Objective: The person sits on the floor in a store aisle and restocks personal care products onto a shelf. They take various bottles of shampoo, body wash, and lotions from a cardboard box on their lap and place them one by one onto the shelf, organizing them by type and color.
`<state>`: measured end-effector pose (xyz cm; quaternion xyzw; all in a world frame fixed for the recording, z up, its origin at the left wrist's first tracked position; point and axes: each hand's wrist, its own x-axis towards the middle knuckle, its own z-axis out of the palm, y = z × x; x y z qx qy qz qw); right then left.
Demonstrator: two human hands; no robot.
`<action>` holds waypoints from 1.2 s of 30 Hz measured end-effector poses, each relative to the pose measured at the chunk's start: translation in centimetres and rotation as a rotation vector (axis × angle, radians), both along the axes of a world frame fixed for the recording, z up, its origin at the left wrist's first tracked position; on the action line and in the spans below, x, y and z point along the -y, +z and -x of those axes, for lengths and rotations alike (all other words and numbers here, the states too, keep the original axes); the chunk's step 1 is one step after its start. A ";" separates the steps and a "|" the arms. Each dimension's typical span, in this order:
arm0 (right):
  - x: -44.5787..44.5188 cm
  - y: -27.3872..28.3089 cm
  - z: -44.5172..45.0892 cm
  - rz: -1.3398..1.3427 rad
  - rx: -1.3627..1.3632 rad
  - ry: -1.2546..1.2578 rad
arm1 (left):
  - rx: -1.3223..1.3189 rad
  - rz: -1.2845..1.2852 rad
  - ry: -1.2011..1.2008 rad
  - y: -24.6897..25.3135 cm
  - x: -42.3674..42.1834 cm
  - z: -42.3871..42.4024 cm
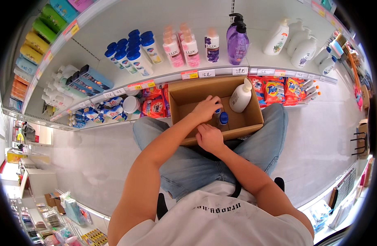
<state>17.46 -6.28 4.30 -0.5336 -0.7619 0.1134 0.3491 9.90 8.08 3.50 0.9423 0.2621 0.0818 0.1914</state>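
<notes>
An uncovered cardboard box [203,85] sits between my knees, in front of the shelf. My left hand [206,108] reaches down inside it, with its fingers around a blue-capped bottle [217,111] whose lower part is mostly hidden. Just beside that bottle stands another blue-capped bottle [223,118]. A white pump bottle [241,96] leans near the box's right wall. My right hand [210,138] is at the near rim of the box, fingers curled; whether they grip anything is hidden.
On the shelf beyond stand blue-capped bottles [140,62], LUX pump bottles [191,53], purple pump bottles [238,44] and white pump bottles [277,38]. Tide bags [274,90] and OMO bags [153,107] lie on the lower shelf, either side of the box.
</notes>
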 end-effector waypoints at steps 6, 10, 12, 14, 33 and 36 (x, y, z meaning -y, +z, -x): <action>-0.2 0.0 -0.1 -0.009 -0.015 0.017 | 0.053 0.052 0.307 0.3 -0.6 3.2; 0.0 0.6 0.5 -0.007 -0.057 -0.026 | 0.182 -0.002 0.437 2.3 -0.3 6.8; 0.0 1.1 0.5 0.024 -0.091 -0.082 | 0.256 -0.068 0.467 4.6 0.4 8.1; 0.0 1.1 0.6 0.037 -0.125 -0.131 | 0.327 -0.048 0.521 6.1 0.6 9.4; 0.3 0.9 0.5 0.009 -0.075 -0.050 | 0.901 0.627 0.678 5.5 3.6 9.9; 0.3 1.0 0.7 0.030 -0.077 -0.101 | 0.898 1.136 0.726 5.7 5.2 10.8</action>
